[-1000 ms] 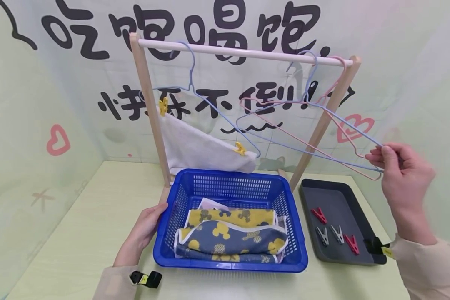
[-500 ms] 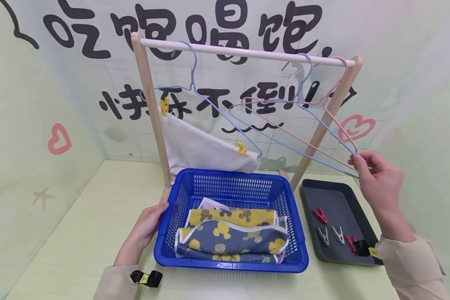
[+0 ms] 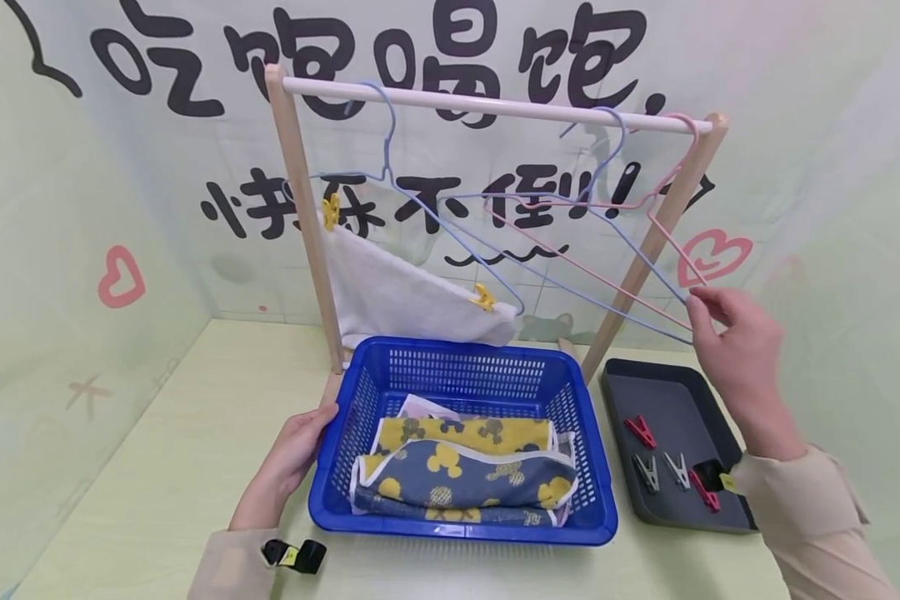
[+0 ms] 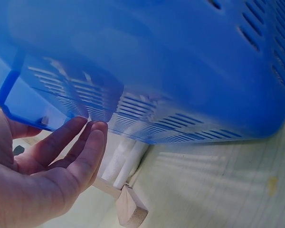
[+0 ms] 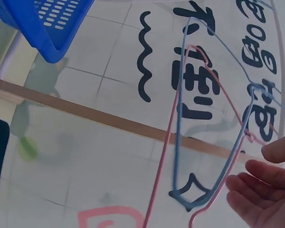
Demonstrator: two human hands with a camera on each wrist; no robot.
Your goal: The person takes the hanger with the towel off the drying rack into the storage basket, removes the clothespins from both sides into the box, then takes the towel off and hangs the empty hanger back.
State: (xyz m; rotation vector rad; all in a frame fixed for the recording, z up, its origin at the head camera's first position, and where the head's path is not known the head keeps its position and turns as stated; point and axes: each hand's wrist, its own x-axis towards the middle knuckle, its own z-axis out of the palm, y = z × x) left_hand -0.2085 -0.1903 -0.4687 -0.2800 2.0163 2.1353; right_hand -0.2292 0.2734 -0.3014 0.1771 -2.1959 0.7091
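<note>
Left hand (image 3: 292, 450) low, holding blue basket (image 3: 461, 531), right hand (image 3: 738, 354) raised, fingers loosely parted beside blue hanger (image 5: 179, 118)

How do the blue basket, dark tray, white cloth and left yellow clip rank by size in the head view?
1. Blue basket, clearly largest.
2. Dark tray and white cloth: too alike to rank, as the tray is partly hidden.
3. Left yellow clip, clearly smallest.

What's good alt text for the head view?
A person's right grip is at the end of a blue hanger on a white rail, while the left grip holds a blue basket of patterned cloths. At left hangs a white cloth with two yellow clips.
</note>
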